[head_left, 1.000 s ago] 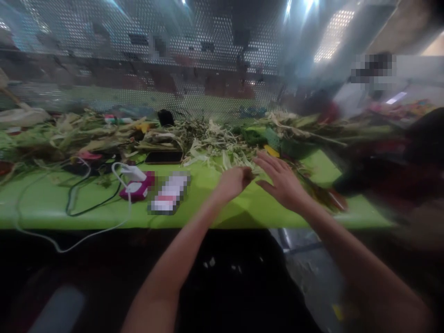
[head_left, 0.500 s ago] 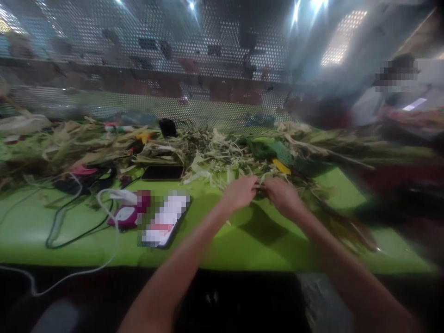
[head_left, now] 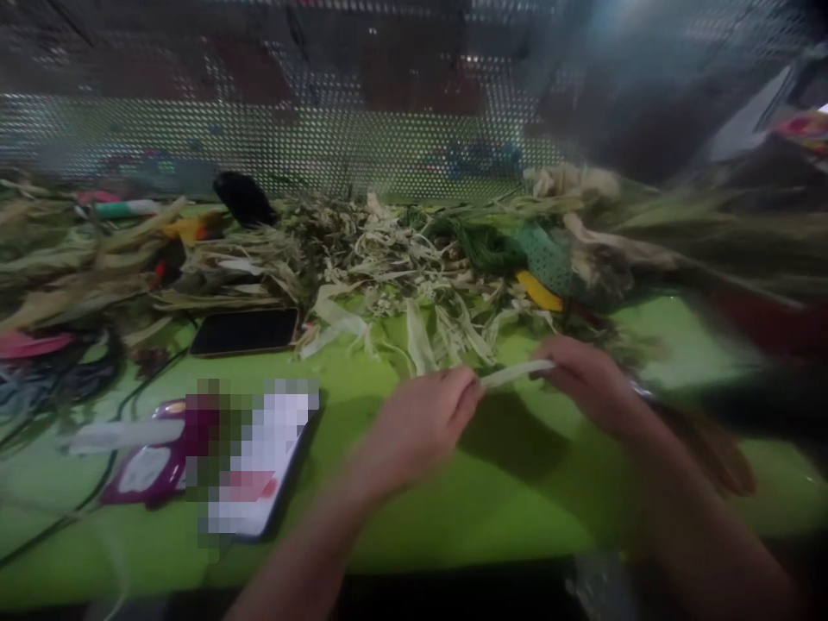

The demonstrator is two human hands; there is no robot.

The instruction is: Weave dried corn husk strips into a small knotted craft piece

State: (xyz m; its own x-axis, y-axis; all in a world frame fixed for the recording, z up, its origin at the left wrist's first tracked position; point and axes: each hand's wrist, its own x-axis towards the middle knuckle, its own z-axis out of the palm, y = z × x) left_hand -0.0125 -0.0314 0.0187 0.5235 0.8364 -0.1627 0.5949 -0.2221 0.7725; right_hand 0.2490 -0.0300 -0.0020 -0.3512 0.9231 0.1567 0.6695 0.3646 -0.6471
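Observation:
A pale, narrow strip (head_left: 514, 373), looking like dried husk or leaf, stretches between my two hands above the green tabletop (head_left: 414, 509). My left hand (head_left: 427, 423) is closed on its left end, with the fingers curled. At the other end, my right hand (head_left: 586, 375) pinches the strip between thumb and fingers. Just beyond them lies a heap of dried pale strips and scraps (head_left: 394, 267). A yellow object (head_left: 539, 291) and a green mesh piece (head_left: 547, 257) sit in the heap, behind my right hand.
A phone with a lit screen (head_left: 265, 466) lies left of my left forearm, beside a purple packet (head_left: 155, 457). Behind them is a dark phone (head_left: 246, 331). Cables cross the left side. An orange-brown handle-like object (head_left: 718, 453) is at right. A perforated screen (head_left: 388, 142) stands behind.
My hands have moved apart, and the pale strip now shows between them. The view has tilted down and come closer to the table; the person at the far right is no longer clearly visible.

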